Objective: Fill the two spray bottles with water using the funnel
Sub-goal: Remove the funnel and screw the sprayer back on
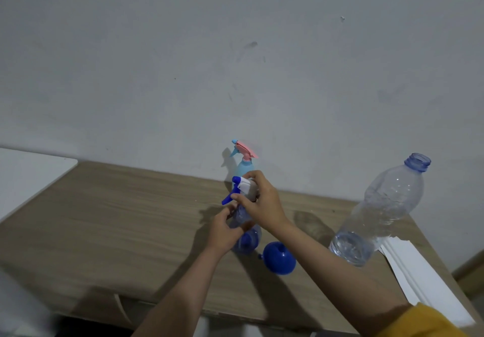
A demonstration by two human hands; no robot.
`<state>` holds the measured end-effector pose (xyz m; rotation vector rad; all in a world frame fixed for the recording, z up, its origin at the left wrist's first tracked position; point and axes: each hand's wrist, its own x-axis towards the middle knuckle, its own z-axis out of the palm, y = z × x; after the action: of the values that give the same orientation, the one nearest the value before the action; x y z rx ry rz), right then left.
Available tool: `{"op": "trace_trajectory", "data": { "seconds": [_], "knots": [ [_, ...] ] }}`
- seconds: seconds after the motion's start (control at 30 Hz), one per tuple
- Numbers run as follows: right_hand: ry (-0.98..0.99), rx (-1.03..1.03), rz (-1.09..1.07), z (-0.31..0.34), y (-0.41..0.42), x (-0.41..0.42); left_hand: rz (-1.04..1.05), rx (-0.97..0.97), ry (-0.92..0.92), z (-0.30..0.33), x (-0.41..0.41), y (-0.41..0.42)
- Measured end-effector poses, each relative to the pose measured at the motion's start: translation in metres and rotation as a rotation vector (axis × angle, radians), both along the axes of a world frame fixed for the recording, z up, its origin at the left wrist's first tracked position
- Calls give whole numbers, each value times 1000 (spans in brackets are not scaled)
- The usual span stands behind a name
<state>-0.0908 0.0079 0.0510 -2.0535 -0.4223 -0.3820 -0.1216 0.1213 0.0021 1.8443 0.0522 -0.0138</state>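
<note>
Table (117,218): wooden top against a grey wall.
Water bottle (379,213): clear, uncapped, low water level, well right of both hands.
Clear spray bottle (247,234): upright at table centre, between the two hands.
Light blue spray bottle (242,166): behind the clear one, untouched, pink trigger head on.
Right hand (262,200): closed around the white-and-blue sprayer head (242,186).
Left hand (225,229): gripping the clear bottle's body.
Funnel (279,258): blue, lying just right of the clear bottle, below the right wrist.

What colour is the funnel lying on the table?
Solid blue; the funnel shows clearly in the head view.
</note>
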Motion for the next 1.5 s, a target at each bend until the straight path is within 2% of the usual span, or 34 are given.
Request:
{"op": "trace_trajectory", "data": {
  "seconds": [0.1, 0.3, 0.43, 0.5, 0.77, 0.93, 1.1, 1.27, 1.4, 1.5],
  "knots": [
    [34, -105, 58, 1, -7, 0, 5, -23, -13, -2, 1, 0],
    [71, -443, 100, 14, -17, 9, 19, -41, -15, -7, 3, 1],
    [83, -538, 64, 20, -14, 12, 28, -30, -24, -4, 0, -1],
    [139, -473, 68, 21, -15, 12, 20, -15, -14, -4, -1, -1],
    [476, 54, 25, -7, -30, 0, -9, -23, -8, -2, -1, 1],
    [464, 247, -102, -26, -28, -6, 3, -57, -18, -9, 2, 1],
    [435, 282, -32, -31, -25, -8, 9, -86, -24, -14, 5, 1],
    [406, 354, -130, -37, -19, -7, 18, -66, -23, -19, 7, 1],
    [379, 340, -64, -41, -19, -8, 19, -78, -26, -20, 8, 0],
    [381, 397, -108, -41, -18, -8, 35, -83, -35, -21, 9, 0]
  ]
}}
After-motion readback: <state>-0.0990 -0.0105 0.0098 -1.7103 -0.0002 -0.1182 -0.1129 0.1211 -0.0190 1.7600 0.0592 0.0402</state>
